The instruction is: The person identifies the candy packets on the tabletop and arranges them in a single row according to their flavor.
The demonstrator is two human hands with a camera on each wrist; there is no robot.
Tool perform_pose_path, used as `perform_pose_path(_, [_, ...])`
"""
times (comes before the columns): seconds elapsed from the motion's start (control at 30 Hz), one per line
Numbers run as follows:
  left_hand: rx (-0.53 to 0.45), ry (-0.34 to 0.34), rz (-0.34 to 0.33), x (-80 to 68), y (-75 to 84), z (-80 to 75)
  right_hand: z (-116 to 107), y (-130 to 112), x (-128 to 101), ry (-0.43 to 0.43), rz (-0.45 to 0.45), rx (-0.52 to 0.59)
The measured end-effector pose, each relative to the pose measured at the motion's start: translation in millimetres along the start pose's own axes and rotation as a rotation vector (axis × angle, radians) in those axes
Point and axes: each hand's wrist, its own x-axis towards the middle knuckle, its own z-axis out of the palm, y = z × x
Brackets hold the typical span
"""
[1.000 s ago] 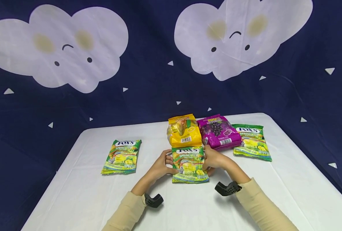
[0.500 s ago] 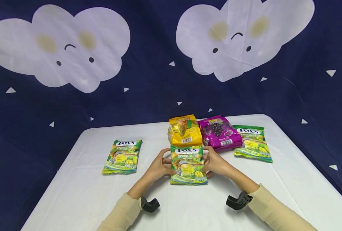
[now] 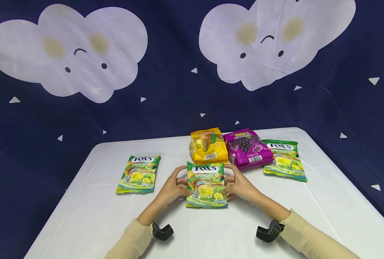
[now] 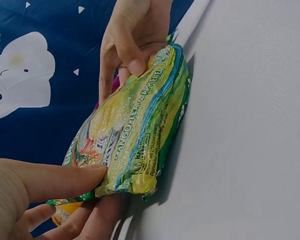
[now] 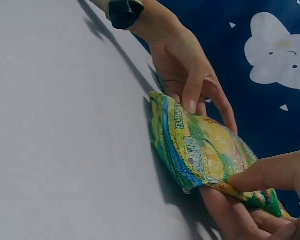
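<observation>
Both hands (image 3: 208,185) pinch the green candy bag (image 3: 206,184) by its edges; slick foil could slip from you.

I've got the green and yellow candy bag (image 3: 206,185) between both my hands, its printed front toward me with the white brand label at the top. It's a plump, glossy, crinkled packet, lifted at the top edge and tilted, with its bottom edge low against the white table (image 3: 91,216), near the middle.
</observation>
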Motion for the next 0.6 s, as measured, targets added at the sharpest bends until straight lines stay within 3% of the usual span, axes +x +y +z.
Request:
perform_pose_path(0.13, [-0.001,0.016,0.018,3.6,-10.3,-5.9,3.9,1.2,0.8,-0.009,-0.026,0.014])
perform_pose_path(0.6, [-0.016,0.064,-0.008,2.5,-8.9,-22.9,21.7,-0.7,15.2,0.008,-0.049,0.031])
